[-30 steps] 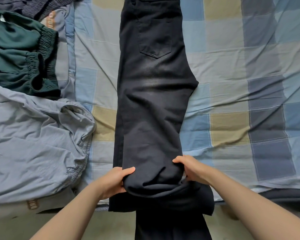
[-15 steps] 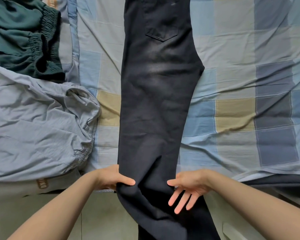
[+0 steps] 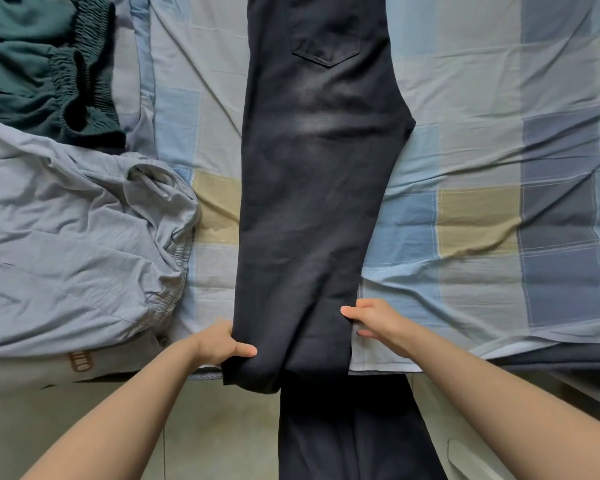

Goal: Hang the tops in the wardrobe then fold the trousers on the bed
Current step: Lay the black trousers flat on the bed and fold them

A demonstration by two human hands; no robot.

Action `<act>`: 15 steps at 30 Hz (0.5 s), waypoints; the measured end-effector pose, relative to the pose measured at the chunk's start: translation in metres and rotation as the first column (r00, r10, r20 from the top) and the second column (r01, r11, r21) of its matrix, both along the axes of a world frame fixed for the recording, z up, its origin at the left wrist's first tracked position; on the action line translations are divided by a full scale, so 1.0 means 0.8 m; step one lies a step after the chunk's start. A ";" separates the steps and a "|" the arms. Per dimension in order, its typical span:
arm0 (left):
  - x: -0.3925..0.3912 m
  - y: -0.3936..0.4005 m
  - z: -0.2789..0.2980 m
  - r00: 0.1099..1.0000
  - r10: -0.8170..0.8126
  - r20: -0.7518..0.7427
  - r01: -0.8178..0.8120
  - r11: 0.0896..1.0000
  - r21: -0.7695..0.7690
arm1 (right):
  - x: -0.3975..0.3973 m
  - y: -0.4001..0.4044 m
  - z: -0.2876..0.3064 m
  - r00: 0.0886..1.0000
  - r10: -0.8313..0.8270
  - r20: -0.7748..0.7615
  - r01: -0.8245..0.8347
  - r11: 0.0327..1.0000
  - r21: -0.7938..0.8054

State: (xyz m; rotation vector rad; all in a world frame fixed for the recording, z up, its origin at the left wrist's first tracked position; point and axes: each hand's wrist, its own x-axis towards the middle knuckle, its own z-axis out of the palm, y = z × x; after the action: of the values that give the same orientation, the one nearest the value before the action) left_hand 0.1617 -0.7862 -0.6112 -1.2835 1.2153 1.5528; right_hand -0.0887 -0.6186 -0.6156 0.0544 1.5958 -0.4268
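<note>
Black trousers (image 3: 312,188) lie lengthwise down the middle of the bed, legs laid together, back pocket up near the top. Their lower legs hang over the bed's near edge toward the floor. My left hand (image 3: 219,344) grips the left edge of the legs near the bed's edge, thumb on top, fingers hidden beneath the cloth. My right hand (image 3: 374,322) holds the right edge of the legs, thumb on top of the fabric and fingers tucked under the edge.
The bed carries a checked blue, grey and tan sheet (image 3: 482,168). Crumpled grey-blue trousers (image 3: 73,251) lie at the left, dark green trousers (image 3: 39,67) with an elastic waistband above them. A pale garment with brown lettering (image 3: 80,362) hangs at the near-left edge. Floor (image 3: 205,431) shows below.
The folded-up lower legs were let down over the bed's edge. My right hand, open with spread fingers half a second ago, has moved up and taken the right edge of the legs.
</note>
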 end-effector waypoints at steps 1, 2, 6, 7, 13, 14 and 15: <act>0.000 0.006 0.001 0.999 0.031 0.019 -0.032 0.998 0.057 | -0.001 0.005 0.000 0.998 -0.062 0.021 0.061 0.998 0.012; 0.000 0.010 0.002 0.999 0.028 0.047 -0.032 0.996 0.087 | -0.003 0.011 0.002 0.996 -0.085 0.025 0.084 0.996 0.025; 0.003 0.018 -0.015 0.993 -0.069 0.094 0.069 0.998 0.000 | -0.001 0.019 0.008 1.000 -0.012 0.027 0.010 0.999 0.040; 0.003 0.017 -0.020 0.986 -0.130 0.102 0.135 0.990 -0.050 | 0.002 0.019 0.005 1.000 -0.005 0.028 0.004 0.999 0.036; 0.001 0.017 -0.019 0.941 -0.290 0.174 0.337 0.855 -0.395 | 0.026 0.026 0.004 0.985 0.143 0.102 -0.142 0.990 -0.013; 0.004 0.021 -0.020 0.961 -0.226 0.162 0.274 0.862 -0.426 | 0.030 0.029 0.003 0.985 0.120 0.128 -0.118 0.993 -0.018; 0.006 0.024 -0.017 0.975 -0.171 0.140 0.216 0.873 -0.438 | 0.034 0.033 0.002 0.983 0.092 0.160 -0.088 0.996 -0.028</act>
State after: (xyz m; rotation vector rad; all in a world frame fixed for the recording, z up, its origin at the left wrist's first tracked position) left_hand 0.1663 -0.7670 -0.6246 -1.4514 1.6505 1.0823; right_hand -0.0619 -0.5922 -0.6139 0.0004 1.4283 -0.3596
